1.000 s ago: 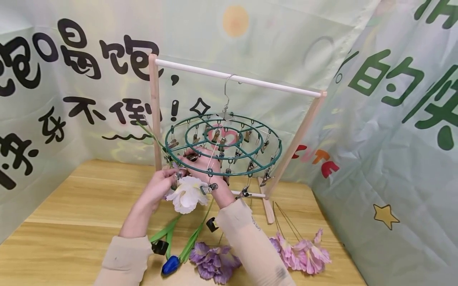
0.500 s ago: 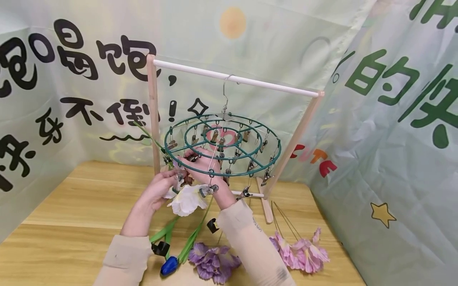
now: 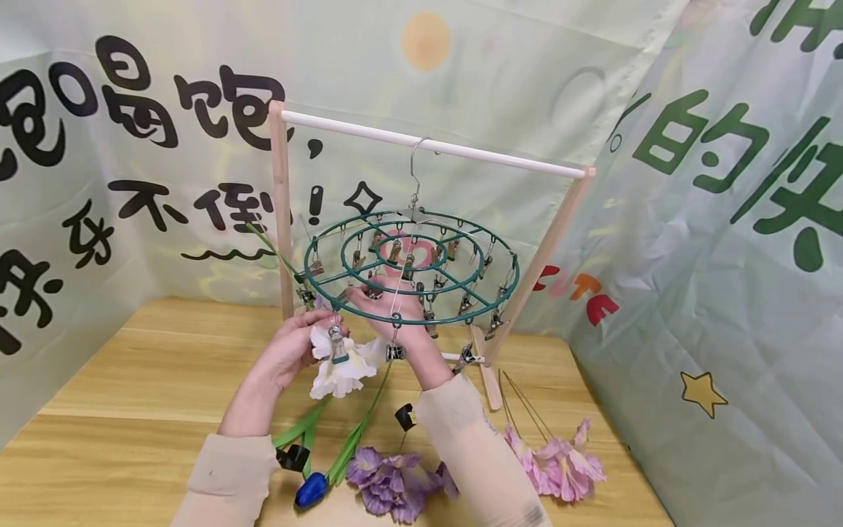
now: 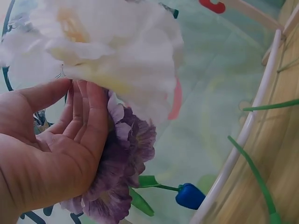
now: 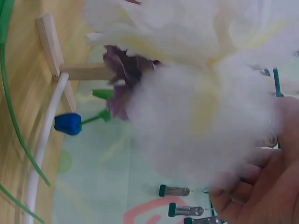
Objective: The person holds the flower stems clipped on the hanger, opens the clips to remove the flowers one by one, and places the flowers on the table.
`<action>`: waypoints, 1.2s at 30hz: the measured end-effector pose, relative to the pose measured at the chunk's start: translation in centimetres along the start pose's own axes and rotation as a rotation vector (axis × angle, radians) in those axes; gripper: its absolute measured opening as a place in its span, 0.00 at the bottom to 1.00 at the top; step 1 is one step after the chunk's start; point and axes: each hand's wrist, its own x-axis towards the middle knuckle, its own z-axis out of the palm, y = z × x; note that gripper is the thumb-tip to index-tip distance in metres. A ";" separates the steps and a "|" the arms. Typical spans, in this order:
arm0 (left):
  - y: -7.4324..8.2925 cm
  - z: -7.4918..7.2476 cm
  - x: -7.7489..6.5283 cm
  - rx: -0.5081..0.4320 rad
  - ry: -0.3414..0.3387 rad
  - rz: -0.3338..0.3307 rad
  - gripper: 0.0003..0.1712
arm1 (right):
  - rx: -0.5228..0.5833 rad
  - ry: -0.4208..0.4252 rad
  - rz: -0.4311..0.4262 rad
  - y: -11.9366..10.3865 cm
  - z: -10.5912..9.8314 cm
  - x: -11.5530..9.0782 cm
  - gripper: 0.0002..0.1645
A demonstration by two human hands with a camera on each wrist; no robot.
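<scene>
A round green hanger (image 3: 454, 320) with several metal clips hangs by a hook from the rack's white rail. My left hand (image 3: 290, 348), at the hanger's front left, pinches a white flower (image 3: 342, 369) close under its bloom; in the left wrist view the thumb and fingertips meet beneath the petals (image 4: 140, 60). A metal clip (image 3: 337, 344) hangs in front of the bloom in the head view. My right hand (image 3: 395, 307) reaches under the hanger, fingers curled at its front-left ring. A purple flower (image 4: 135, 144) and a blue tulip (image 4: 189, 196) hang beside the white bloom.
On the wooden table (image 3: 151, 395) lie another blue tulip (image 3: 312, 489), purple flowers (image 3: 391, 483) and pink flowers (image 3: 566, 468). The rack's right post (image 3: 546, 256) and foot (image 3: 487, 377) stand behind the right forearm. Printed cloth (image 3: 197, 44) encloses the back and sides.
The hanger has turned a little, its front clips shifting right, and my right hand has moved right with it. The white flower stays at my left hand, a clip now overlapping it.
</scene>
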 end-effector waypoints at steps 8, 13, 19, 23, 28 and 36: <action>-0.1 0.2 -0.1 0.147 0.088 0.061 0.12 | 0.032 -0.123 0.004 -0.1 -0.9 -0.2 0.29; 0.0 0.5 -0.4 0.186 0.115 0.105 0.14 | 0.094 -0.182 0.098 -0.4 -0.8 -0.4 0.29; -0.1 0.7 -0.3 0.215 0.129 0.105 0.17 | 0.087 -0.170 0.137 0.1 -0.4 -0.5 0.29; -0.2 0.8 -0.3 0.218 0.144 0.119 0.14 | 0.110 -0.134 0.118 0.7 0.0 -0.5 0.30; -0.2 1.0 -0.3 0.211 0.170 0.122 0.10 | 0.136 -0.102 0.107 0.8 0.0 -0.7 0.29; -0.1 1.1 -0.3 0.221 0.190 0.117 0.13 | 0.122 -0.070 0.095 0.7 0.2 -1.0 0.26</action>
